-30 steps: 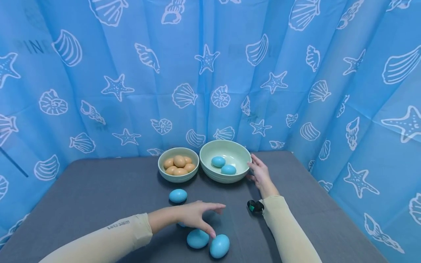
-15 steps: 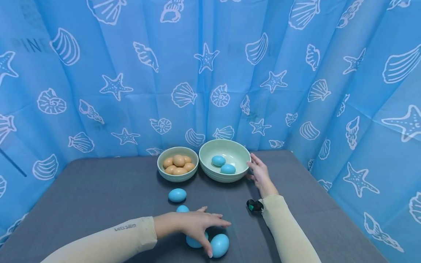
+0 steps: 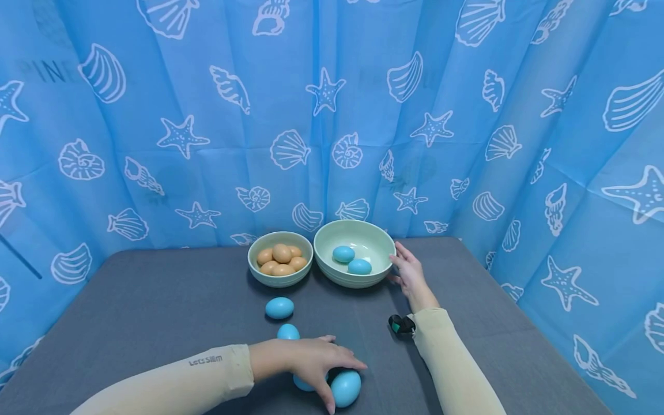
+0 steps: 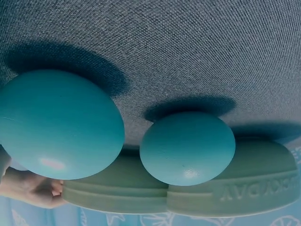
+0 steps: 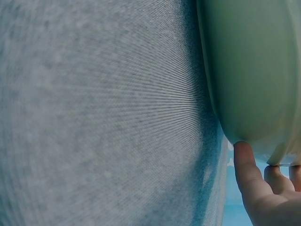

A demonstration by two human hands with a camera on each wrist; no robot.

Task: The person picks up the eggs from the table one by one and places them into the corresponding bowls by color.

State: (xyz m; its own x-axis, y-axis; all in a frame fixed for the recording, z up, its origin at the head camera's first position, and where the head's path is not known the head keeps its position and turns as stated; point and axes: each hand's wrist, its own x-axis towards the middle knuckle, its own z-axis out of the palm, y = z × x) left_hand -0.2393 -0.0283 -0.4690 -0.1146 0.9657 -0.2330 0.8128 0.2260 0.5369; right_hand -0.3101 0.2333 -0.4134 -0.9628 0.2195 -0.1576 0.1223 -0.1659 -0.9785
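Note:
My left hand (image 3: 319, 363) reaches over the blue eggs on the near part of the table. Its thumb and fingers spread on either side of one blue egg (image 3: 346, 388), fingertips right at its edges. A second blue egg (image 3: 304, 383) is partly hidden beneath that hand, and a third egg (image 3: 288, 332) shows just behind the wrist. Farther back lies another blue egg (image 3: 279, 308). My right hand (image 3: 412, 279) rests its fingertips against the side of the large green bowl (image 3: 378, 276), which contains two blue eggs (image 3: 359, 267). In the right wrist view, fingers (image 5: 244, 162) touch the bowl's outer wall.
Left of the large bowl stands a smaller green bowl (image 3: 280, 282) holding several brown eggs (image 3: 282, 253). A grey cloth (image 3: 155, 311) covers the table. Blue curtains (image 3: 332, 115) with shell prints hang behind it and along the right. A black device (image 3: 402, 325) sits at my right wrist.
My left hand has moved nearer and to the right, lowering its fingers around the nearest blue egg. The right hand stays at the large bowl.

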